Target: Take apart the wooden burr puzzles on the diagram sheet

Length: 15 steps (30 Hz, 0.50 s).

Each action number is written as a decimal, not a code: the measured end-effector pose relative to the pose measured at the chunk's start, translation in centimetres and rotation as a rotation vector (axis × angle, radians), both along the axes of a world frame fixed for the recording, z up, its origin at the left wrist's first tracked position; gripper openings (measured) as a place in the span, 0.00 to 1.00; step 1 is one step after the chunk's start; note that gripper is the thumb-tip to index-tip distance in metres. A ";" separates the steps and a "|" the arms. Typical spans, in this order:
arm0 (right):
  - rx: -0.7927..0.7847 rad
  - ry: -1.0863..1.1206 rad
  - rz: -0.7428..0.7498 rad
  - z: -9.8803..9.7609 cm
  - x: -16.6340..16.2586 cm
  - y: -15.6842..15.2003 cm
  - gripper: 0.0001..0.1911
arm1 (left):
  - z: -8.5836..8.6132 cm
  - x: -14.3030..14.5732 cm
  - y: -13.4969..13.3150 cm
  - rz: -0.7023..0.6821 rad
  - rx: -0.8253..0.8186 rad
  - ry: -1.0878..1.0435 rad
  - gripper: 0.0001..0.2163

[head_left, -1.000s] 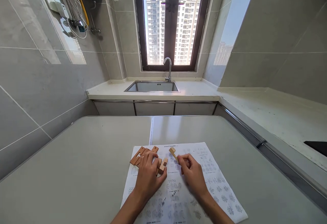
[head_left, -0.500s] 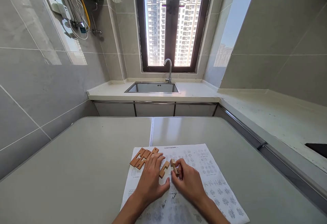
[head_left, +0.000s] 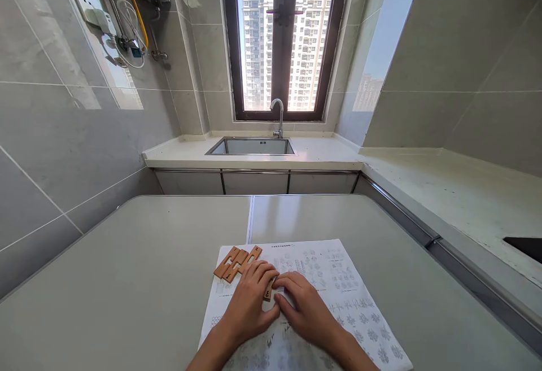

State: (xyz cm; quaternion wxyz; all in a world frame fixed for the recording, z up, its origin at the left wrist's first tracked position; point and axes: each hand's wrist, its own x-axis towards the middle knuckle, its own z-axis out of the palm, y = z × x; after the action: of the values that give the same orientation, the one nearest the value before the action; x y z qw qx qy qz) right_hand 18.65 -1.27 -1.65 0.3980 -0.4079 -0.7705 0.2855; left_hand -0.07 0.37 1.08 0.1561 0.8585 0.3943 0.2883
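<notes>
My left hand (head_left: 253,297) lies over the paper sheet (head_left: 355,297), thumb spread and fingers curving over a notched wooden puzzle piece (head_left: 268,292). That piece has a dark mark on its face and is partly covered by fingers. My right hand (head_left: 302,306) is bent inward, its thumb and fingertips closed at the piece's right side. The second piece it held is hidden behind the fingers. Just beyond my left fingers, a few flat notched wooden pieces (head_left: 226,262) lie side by side on the sheet's upper left corner, with dark marks on them.
Printed diagrams cover the sheet, which rests on a pale table (head_left: 127,280) with a centre seam. Behind it are a counter (head_left: 322,148), a sink (head_left: 254,146) and a faucet (head_left: 278,117) below a window. Another counter (head_left: 423,173) runs along the right.
My right hand has moved left, up against my left hand, carrying its wooden piece to the other loose one. My left fingers have shifted slightly right over that piece.
</notes>
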 end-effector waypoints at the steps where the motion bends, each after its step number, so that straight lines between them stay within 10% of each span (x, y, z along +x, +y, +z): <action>1: -0.007 0.005 -0.003 0.0 0.0 0.0 0.10 | 0.1 0.0 0.0 0.007 0.002 0.008 0.17; 15: -0.056 0.023 -0.035 -0.4 0.0 0.3 0.07 | 0.8 -2.0 0.8 0.037 0.070 0.103 0.23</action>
State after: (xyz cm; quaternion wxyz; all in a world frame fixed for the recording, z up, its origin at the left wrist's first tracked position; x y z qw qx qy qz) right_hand 18.64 -0.99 -2.01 0.4004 -0.4289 -0.7503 0.3046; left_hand -2.02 1.20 1.84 0.1002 0.8697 0.4072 0.2603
